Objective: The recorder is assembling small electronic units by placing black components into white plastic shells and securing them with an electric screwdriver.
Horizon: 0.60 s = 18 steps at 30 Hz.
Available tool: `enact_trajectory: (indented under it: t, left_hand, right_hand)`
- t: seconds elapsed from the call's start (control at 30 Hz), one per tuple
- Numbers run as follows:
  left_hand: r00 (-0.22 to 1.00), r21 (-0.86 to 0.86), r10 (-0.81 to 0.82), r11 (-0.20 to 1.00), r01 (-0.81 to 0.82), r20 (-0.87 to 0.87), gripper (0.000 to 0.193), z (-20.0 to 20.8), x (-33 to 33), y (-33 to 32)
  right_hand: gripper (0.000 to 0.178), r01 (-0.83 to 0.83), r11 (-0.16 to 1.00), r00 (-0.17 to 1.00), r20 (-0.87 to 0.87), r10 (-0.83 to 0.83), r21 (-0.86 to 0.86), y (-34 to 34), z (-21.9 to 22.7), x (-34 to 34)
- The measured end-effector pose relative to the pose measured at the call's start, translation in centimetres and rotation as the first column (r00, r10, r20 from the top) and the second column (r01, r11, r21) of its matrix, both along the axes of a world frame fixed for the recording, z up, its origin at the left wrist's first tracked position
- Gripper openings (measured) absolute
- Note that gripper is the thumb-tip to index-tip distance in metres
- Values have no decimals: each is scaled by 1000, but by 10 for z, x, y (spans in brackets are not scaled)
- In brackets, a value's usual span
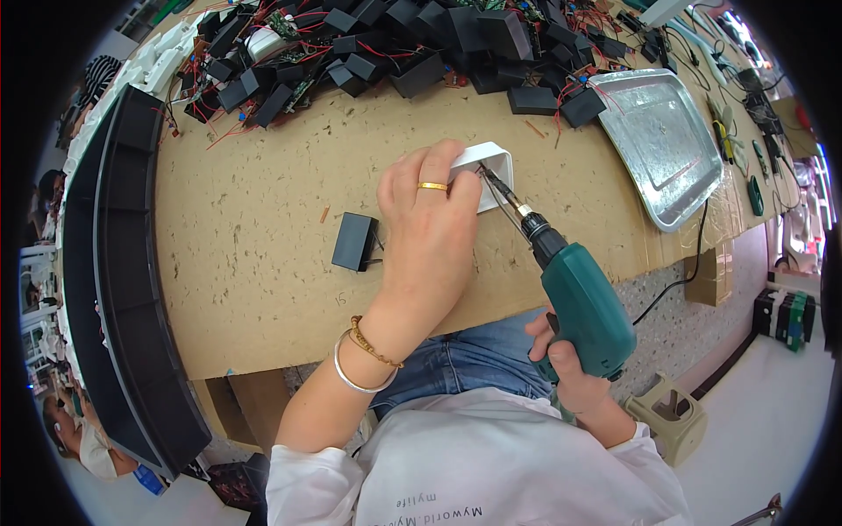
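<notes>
My left hand (432, 197) is closed on a white open plastic housing (499, 160), keeping it tilted above the table. My right hand (570, 373) wraps round the grip of a green pistol-shaped soldering gun (589, 307), with a finger at its trigger. The gun's thin metal tip and the guide tube beside it reach into the housing, close to my left fingertips. What the tip touches in there is too small to tell. Left of my wrist lies a small black box (354, 241), thin leads at its right side.
A heap of black boxes (421, 74) with red wires and circuit boards fills the table's far side. At the right lies a metal tray (662, 145), with pliers (723, 140) beyond it. A black compartmented bin (132, 263) borders the left; a black cord (675, 285) hangs at the right.
</notes>
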State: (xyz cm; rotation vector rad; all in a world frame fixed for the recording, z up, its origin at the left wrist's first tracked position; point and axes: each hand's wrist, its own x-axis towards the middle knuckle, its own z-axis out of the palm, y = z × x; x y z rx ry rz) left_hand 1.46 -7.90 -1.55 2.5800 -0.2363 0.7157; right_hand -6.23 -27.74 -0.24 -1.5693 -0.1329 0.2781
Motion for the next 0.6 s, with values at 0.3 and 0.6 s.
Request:
enact_trajectory:
  t: [0.3,0.6]
  left_hand:
    - [1000,-6,-4,1000,4,5,15,0,0,0]
    - [1000,-8,1,1000,-1,-3,14,0,0,0]
  right_hand:
    - [31,37,999,999,-1,-37,4,2,-1,-1]
    - [30,11,1000,1000,30,-10,-27,0,-3,-2]
